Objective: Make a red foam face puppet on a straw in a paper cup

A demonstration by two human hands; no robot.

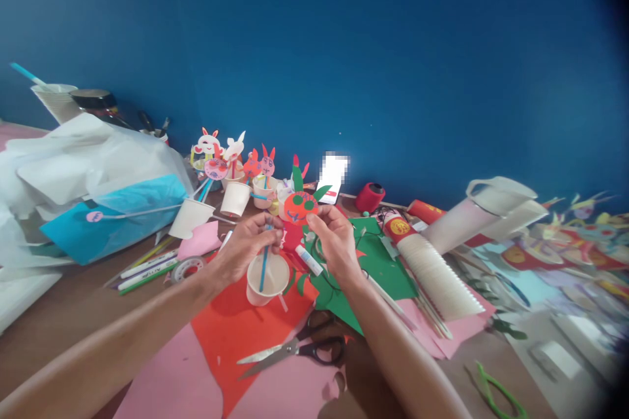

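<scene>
Between my hands is an orange paper face (300, 208) with green ears, green eyes and blue marks. My right hand (332, 236) pinches its right edge between thumb and fingers. A blue straw (265, 265) stands in a white paper cup (268, 280), and my left hand (255, 239) has its fingers closed round the straw's upper part. The cup rests on orange paper (236, 321). Open black-handled scissors (295, 348) lie just in front of the cup, and a glue stick (308, 260) is beside my right hand.
Cups with paper animal faces (268, 163) stand at the back, near a lit phone (333, 177). Plastic bags (88, 163), pens (147, 268) and tape (189, 268) are left. Green paper (363, 275), a stack of cups (437, 275) and a white jug (472, 216) are right.
</scene>
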